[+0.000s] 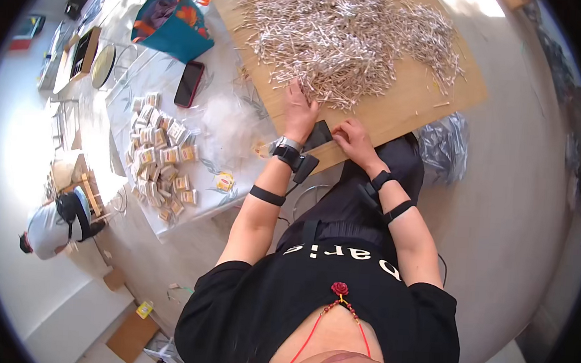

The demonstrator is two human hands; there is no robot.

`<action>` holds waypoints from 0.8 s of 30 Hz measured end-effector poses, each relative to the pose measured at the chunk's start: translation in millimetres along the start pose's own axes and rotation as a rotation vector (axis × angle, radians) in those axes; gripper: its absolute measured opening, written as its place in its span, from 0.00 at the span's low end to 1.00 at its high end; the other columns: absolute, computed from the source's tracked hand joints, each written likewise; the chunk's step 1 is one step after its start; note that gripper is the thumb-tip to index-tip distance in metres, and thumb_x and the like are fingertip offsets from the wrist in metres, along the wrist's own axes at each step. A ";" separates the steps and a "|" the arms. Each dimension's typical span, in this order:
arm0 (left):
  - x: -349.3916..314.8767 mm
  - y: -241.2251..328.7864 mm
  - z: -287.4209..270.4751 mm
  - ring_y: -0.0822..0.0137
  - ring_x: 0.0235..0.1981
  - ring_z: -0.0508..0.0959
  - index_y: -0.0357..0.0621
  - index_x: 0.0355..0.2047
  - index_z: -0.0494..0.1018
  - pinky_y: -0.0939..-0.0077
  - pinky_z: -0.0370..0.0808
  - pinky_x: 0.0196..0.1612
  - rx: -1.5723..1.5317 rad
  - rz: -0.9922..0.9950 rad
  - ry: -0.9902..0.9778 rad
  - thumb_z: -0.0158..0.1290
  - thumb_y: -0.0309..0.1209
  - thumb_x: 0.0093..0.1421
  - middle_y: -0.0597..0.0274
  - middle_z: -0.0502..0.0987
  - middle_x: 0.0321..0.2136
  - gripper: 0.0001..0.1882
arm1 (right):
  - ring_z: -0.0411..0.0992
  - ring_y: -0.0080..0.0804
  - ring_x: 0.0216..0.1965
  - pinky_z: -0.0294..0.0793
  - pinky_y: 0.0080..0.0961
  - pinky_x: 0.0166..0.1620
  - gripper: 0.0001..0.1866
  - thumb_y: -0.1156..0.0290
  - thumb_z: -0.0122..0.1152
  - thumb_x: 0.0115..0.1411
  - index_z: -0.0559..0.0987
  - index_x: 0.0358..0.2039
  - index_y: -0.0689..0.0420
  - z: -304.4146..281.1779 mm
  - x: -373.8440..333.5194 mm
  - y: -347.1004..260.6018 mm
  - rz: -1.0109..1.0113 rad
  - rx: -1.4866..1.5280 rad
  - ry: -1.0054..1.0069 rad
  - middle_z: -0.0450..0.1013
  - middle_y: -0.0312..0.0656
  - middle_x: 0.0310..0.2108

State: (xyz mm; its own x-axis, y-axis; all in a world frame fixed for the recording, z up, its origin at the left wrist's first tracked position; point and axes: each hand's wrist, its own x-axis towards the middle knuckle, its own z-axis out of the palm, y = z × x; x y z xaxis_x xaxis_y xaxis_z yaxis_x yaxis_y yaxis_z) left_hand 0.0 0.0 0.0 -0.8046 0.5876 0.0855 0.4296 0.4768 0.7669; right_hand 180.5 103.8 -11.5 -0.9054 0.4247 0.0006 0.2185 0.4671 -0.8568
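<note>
Cotton swabs [345, 48] lie heaped on a wooden board [394, 124], and at its near side the left hand [300, 112] meets them while the right hand [354, 142] curls, whether either holds any I cannot tell; light fingertips probably suit such thin sticks.

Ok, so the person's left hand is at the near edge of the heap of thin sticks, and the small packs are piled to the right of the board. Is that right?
Not quite: the head view shows the small packs piled to the left of the board. The left hand is indeed at the near edge of the heap of thin sticks.
</note>
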 end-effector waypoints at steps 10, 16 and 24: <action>-10.3 25.9 40.2 0.61 0.44 0.84 0.28 0.68 0.59 0.70 0.84 0.47 -0.500 -0.083 -0.184 0.59 0.21 0.63 0.46 0.77 0.48 0.34 | 0.73 0.48 0.45 0.75 0.42 0.50 0.08 0.77 0.71 0.56 0.81 0.37 0.57 -0.5 0.3 -3.3 -0.141 -0.009 0.079 0.75 0.45 0.39; -19.4 -6.4 18.0 0.67 0.40 0.84 0.34 0.64 0.67 0.73 0.85 0.45 -0.515 -0.143 -0.208 0.57 0.22 0.67 0.54 0.81 0.41 0.25 | 0.73 0.47 0.46 0.74 0.41 0.51 0.08 0.77 0.70 0.56 0.82 0.37 0.56 1.0 1.9 -2.1 -0.154 -0.020 0.072 0.75 0.43 0.39; -22.1 8.7 -2.4 0.46 0.52 0.74 0.39 0.52 0.74 0.55 0.73 0.56 0.128 0.237 0.062 0.63 0.21 0.55 0.47 0.73 0.48 0.23 | 0.73 0.47 0.45 0.74 0.40 0.50 0.07 0.76 0.70 0.56 0.82 0.36 0.56 -3.2 0.2 0.3 -0.165 0.001 0.065 0.75 0.43 0.38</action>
State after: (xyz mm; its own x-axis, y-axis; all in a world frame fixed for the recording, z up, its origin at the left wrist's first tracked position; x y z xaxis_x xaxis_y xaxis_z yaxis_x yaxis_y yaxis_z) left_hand 20.5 -10.4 6.4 -0.6974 0.6535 0.2942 0.6538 0.4121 0.6346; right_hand 181.6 106.5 -10.1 -0.9036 0.3914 0.1740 0.0688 0.5336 -0.8429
